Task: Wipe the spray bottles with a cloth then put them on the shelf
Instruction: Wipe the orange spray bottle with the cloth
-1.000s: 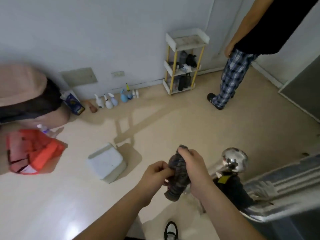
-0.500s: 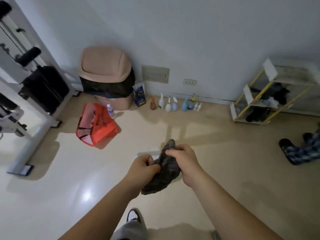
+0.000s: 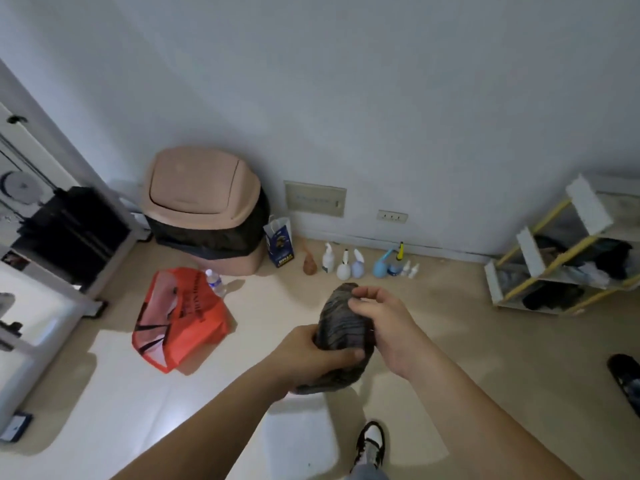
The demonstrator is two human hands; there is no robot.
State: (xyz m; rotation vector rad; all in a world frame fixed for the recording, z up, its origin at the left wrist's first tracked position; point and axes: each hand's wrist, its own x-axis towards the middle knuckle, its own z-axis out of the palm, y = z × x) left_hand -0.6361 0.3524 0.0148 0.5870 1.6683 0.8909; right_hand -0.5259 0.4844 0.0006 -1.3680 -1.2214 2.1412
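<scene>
The cloth (image 3: 341, 329) is gripped in curled fingers of left hand (image 3: 313, 356) and right hand (image 3: 386, 323), and should be flattened before the spray bottles (image 3: 343, 270) are wiped.

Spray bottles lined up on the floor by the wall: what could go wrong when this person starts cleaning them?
The spray bottles stand crowded in a row; lifting one might topple a neighbour, especially the tiny white bottles.
The left hand and right hand both grip the cloth, so one must let go first.
The shelf already holds dark items; room may be tight.
</scene>
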